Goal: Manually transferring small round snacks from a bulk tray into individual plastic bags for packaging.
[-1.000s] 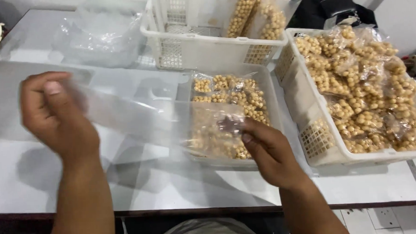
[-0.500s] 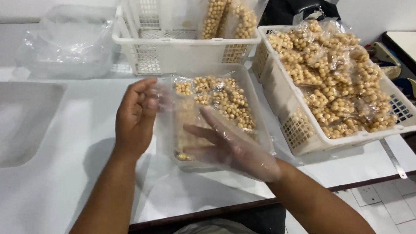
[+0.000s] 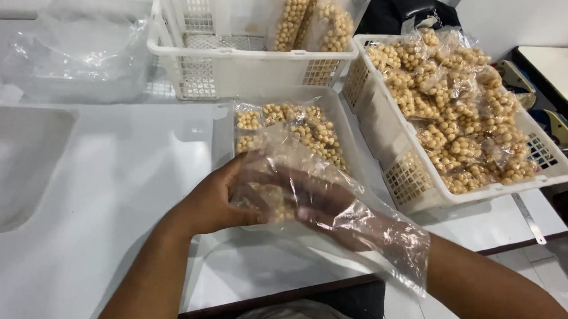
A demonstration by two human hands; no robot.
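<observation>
Fingers [image 3: 235, 191] of our left hand [image 3: 213, 203] are closed on the near left edge of a clear plastic bag [image 3: 336, 208], pinching it. Our right hand [image 3: 327, 211] sits inside that bag, covered to the wrist, fingers spread loosely and gripping nothing we can make out. We hold the bag over the near end of a shallow clear tray [image 3: 349, 122] at the middle of the white counter [image 3: 109, 203]; the tray holds round tan snack balls [image 3: 295, 131]. At the counter's far left corner lies a heap of clear bags [image 3: 72, 53]. Beyond the tray stands a white basket [image 3: 243, 60] with upright packs of the same snack. Along the right edge, a second white basket [image 3: 424, 198] is piled with filled packs [image 3: 452, 103].
</observation>
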